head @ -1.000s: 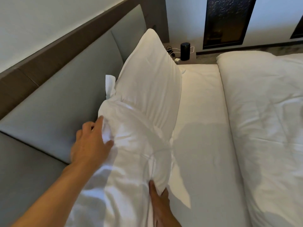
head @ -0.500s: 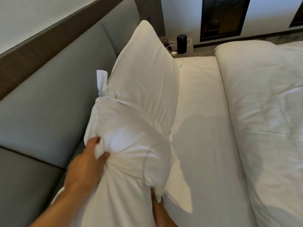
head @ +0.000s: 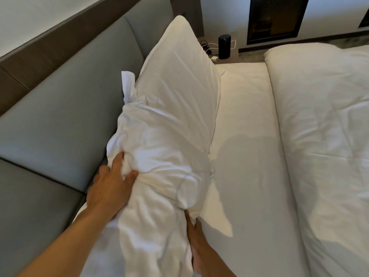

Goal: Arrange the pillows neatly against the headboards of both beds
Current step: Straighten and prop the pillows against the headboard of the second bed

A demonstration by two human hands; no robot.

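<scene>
Two white pillows stand on edge along the grey padded headboard [head: 60, 124]. The far pillow [head: 179, 76] leans upright against it. The near pillow [head: 155, 160] is crumpled and overlaps the far one's lower end. My left hand [head: 111, 184] pinches a bunch of the near pillow's fabric on the headboard side. My right hand [head: 197, 242] grips the same pillow's lower right edge, its fingers partly hidden under the fabric. The pillow's near end is cut off by the frame's bottom.
A white sheet [head: 245, 156] covers the mattress beside the pillows. A thick white duvet [head: 323, 136] lies folded back on the right. Beyond the bed, a bedside table holds a black cylinder speaker [head: 224, 47] and cables. A dark framed panel [head: 275, 17] hangs on the far wall.
My left hand slid down the near pillow's headboard side and closed on a bunch of fabric. The pillow's top has bunched up more. My right hand stays at the lower edge.
</scene>
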